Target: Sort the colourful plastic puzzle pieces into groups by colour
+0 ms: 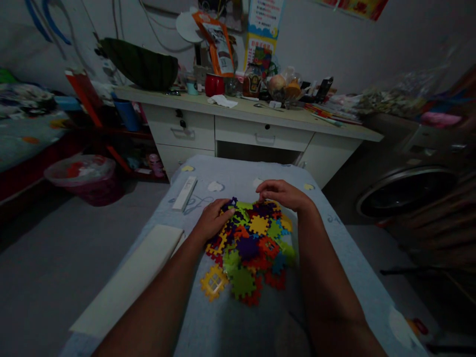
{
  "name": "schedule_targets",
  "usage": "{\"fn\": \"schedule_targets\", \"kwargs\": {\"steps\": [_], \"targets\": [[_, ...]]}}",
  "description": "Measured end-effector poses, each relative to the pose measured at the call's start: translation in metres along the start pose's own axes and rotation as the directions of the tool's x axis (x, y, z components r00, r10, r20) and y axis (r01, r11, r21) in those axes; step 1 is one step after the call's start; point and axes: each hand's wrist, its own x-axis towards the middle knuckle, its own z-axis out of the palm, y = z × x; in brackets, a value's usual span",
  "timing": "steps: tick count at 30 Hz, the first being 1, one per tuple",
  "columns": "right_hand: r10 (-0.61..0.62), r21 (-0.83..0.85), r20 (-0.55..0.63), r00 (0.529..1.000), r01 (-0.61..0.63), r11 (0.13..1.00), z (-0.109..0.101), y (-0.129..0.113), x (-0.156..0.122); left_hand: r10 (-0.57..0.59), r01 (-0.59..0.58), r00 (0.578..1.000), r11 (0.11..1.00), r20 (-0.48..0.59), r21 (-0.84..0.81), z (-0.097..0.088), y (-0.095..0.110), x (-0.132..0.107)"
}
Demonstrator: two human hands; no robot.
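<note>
A heap of several flat plastic interlocking pieces [253,248] in yellow, green, purple, red and blue lies on a table with a pale blue cloth [334,267]. My left hand [211,220] rests on the heap's left edge, fingers curled around a purple piece [228,204]. My right hand [282,194] hovers over the heap's far side, fingers bent down onto the pieces; what they hold is hidden. One yellow square piece [213,281] lies apart at the near left.
A white remote [185,193] and a white flat box [130,280] lie on the table's left. Beyond stands a cluttered white desk [256,126], a pink bin [87,178] on the floor at left, a washing machine [409,191] at right.
</note>
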Motion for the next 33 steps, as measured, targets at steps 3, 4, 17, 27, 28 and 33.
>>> {"fn": "schedule_targets", "kwargs": {"steps": [3, 4, 17, 27, 28, 33], "targets": [[0.038, -0.191, -0.045, 0.998, -0.046, 0.981, -0.001, 0.006, 0.002, 0.004, -0.004, 1.0, 1.0, 0.022, -0.005, 0.0, -0.002, 0.0], [0.064, -0.265, -0.025, 0.998, -0.068, 0.962, 0.001, 0.007, 0.004, 0.009, -0.009, 1.0, 1.0, 0.024, -0.011, 0.0, -0.002, 0.0], [0.11, -0.634, 0.005, 0.994, -0.082, 0.769, 0.027, -0.01, 0.016, -0.07, 0.068, 0.998, 0.976, -0.002, -0.205, 0.0, 0.0, -0.003], [0.101, -0.447, 0.096, 0.99, -0.048, 0.893, 0.018, -0.013, 0.008, -0.051, 0.055, 0.998, 0.988, 0.035, -0.145, -0.001, 0.004, -0.002], [0.097, -0.419, 0.108, 0.989, -0.043, 0.907, 0.016, -0.013, 0.006, -0.052, 0.057, 0.998, 0.989, 0.038, -0.136, -0.001, 0.004, -0.002], [0.102, -0.27, 0.15, 0.983, -0.058, 0.961, 0.009, -0.01, 0.001, -0.048, 0.052, 0.998, 0.995, 0.042, -0.09, -0.001, 0.005, -0.002]]}}
